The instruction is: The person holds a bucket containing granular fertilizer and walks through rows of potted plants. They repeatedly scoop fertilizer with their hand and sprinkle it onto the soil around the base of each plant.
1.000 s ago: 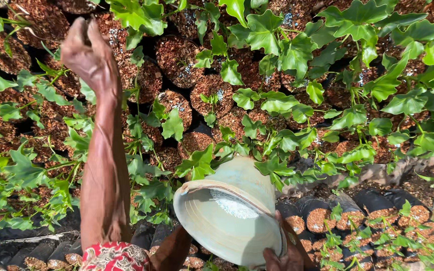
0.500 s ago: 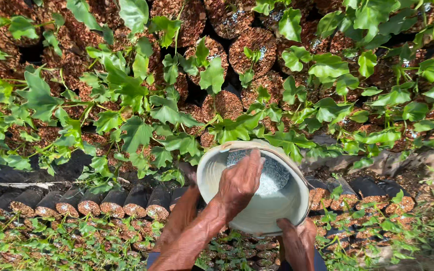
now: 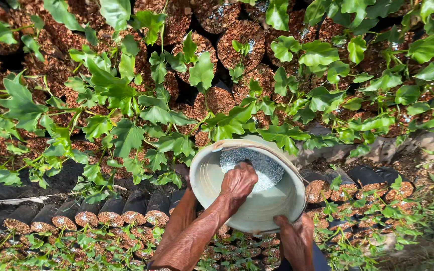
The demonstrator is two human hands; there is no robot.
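Looking down through the head camera, the left hand (image 3: 238, 183) is now sunk in the pale bucket (image 3: 212, 175), fingers curled into the grey-white granules (image 3: 257, 165) heaped against its far wall; a second ago that arm was stretched out over the potted seedlings (image 3: 126, 95), so this reads as reloading between casts. The right hand (image 3: 295, 236) clasps the bucket's near rim, tilting it above black nursery bags (image 3: 121, 211).
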